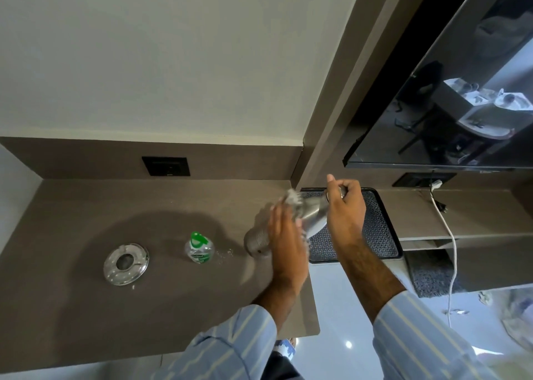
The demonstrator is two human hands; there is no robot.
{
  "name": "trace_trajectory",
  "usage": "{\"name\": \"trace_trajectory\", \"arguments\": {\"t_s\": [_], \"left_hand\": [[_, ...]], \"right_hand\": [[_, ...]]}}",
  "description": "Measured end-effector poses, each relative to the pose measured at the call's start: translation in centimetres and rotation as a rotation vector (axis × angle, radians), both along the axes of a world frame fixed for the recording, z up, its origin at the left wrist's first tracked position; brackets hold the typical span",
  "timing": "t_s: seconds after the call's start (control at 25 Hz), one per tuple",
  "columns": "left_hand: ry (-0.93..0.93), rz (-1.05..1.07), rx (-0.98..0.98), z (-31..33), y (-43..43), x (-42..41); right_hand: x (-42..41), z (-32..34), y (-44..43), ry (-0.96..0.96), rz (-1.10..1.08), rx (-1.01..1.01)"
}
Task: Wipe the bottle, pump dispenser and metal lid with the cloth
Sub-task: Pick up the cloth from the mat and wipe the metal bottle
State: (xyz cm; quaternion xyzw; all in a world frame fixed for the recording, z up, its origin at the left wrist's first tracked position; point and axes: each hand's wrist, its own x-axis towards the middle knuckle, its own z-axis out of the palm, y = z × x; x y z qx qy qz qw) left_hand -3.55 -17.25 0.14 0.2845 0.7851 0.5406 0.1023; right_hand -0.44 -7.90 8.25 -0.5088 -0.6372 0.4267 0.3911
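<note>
A steel bottle point(313, 216) is held tilted above the brown counter, neck up to the right, base down to the left. My right hand point(344, 203) grips its neck end. My left hand point(284, 235) presses a pale cloth point(292, 197) against the bottle's side; the cloth is blurred and mostly hidden by the hand. On the counter to the left stands a clear pump dispenser point(199, 247) with a green top. Further left lies a round metal lid point(126, 263) with a hole in its middle.
The brown counter point(86, 307) ends at a rounded front right corner. A black patterned tray point(377, 229) lies right of the bottle. A white cable point(450, 235) hangs down at the right, below a wall-mounted TV point(450, 105). A black socket plate point(165, 166) is on the backsplash.
</note>
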Motion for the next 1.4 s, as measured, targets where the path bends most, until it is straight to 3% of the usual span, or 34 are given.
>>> {"name": "trace_trajectory", "arguments": {"t_s": [0.12, 0.28, 0.36, 0.48, 0.56, 0.8, 0.88, 1.0, 1.08, 1.24, 1.4], "left_hand": [[0.216, -0.109, 0.057, 1.0, 1.2, 0.9], [-0.122, 0.104, -0.046, -1.2, -0.8, -1.4], [-0.158, 0.107, -0.037, -0.7, -0.4, -1.7], [0.045, -0.082, 0.025, 2.0, 2.1, -0.7], [0.112, -0.092, 0.016, 2.3, 2.4, -0.8], [-0.272, 0.044, -0.119, 1.3, 1.0, -6.2], [-0.241, -0.023, -0.024, 2.7, 1.5, -5.2], [-0.037, -0.14, 0.124, 3.8, 1.6, -2.4], [0.041, -0.099, 0.107, 3.1, 1.3, -2.7], [-0.294, -0.011, -0.084, -0.2, 0.1, -4.8], [-0.446, 0.03, -0.062, -2.4, -1.1, -4.0]], "right_hand": [[-0.9, 0.6, 0.0, -0.013, 0.031, 0.0], [-0.7, 0.7, 0.3, -0.042, 0.005, -0.072], [-0.8, 0.6, 0.5, -0.053, 0.015, -0.083], [-1.1, 1.0, 0.6, -0.146, 0.043, -0.022], [-0.4, 1.0, 0.3, -0.233, 0.158, 0.075], [2.6, 1.3, 1.4, -0.595, 0.547, 0.407], [2.1, 1.8, 1.7, -0.741, 0.529, 0.55], [1.3, 2.1, 1.5, -0.74, 0.443, 0.629], [0.8, 2.3, 1.1, -0.749, 0.402, 0.656], [-1.0, 3.4, 0.8, -0.826, 0.371, 0.63], [-2.4, 3.8, -0.2, -0.867, 0.417, 0.658]]}}
